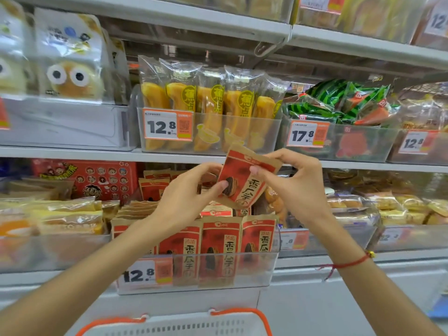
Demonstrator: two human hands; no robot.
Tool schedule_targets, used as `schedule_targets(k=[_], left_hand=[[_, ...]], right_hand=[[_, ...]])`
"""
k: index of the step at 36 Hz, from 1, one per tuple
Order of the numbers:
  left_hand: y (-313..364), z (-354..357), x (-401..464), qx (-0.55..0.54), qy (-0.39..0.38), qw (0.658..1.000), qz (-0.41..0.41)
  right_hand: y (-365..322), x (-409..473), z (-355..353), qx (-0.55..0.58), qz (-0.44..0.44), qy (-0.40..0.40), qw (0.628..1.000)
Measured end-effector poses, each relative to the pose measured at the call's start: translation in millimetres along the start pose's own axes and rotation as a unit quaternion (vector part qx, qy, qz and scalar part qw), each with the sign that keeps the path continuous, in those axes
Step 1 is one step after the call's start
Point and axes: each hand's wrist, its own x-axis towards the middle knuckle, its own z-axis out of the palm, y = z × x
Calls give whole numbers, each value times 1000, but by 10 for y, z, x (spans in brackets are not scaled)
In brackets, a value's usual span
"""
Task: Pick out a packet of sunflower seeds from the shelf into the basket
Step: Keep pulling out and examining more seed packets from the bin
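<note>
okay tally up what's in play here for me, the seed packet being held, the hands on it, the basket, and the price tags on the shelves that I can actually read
Held sunflower seed packet: 1
Hands pinching it: 2, left hand and right hand
Basket: 1
Readable price tags: 4, three at 12.8, one at 17.8
Total: 8

1. Two hands are seen: the left hand point(188, 192) and the right hand point(294, 183).
2. One seed packet point(247, 178) is held up between them.
3. Three seed packets point(219, 248) are fully shown in the front row of the clear bin point(194, 287), with part of a fourth at the left; those behind cannot be counted.
4. Five banana cake packs point(208, 105) are counted in the bin above.
5. One basket point(179, 324) is seen at the bottom edge.
6. One red string bracelet point(351, 263) is worn on the right wrist.
7. One red tin point(97, 178) is seen at the left.
</note>
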Motion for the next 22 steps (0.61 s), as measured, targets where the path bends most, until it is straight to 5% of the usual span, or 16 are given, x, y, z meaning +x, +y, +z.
schedule_targets(k=[5,9,16,22], left_hand=[[-40,-145,-366,-55,3,998,9],[-27,-203,-655,-23,83,995,49],[-122,-60,-1009,-131,72,988,-29],[-293,71,-1141,-266,70,948,-158]], right_hand=[[-112,-187,171,177,99,23,979],[-231,-334,288,233,103,50,966],[-230,-542,506,199,150,-25,968],[27,-914,711,91,235,-149,956]])
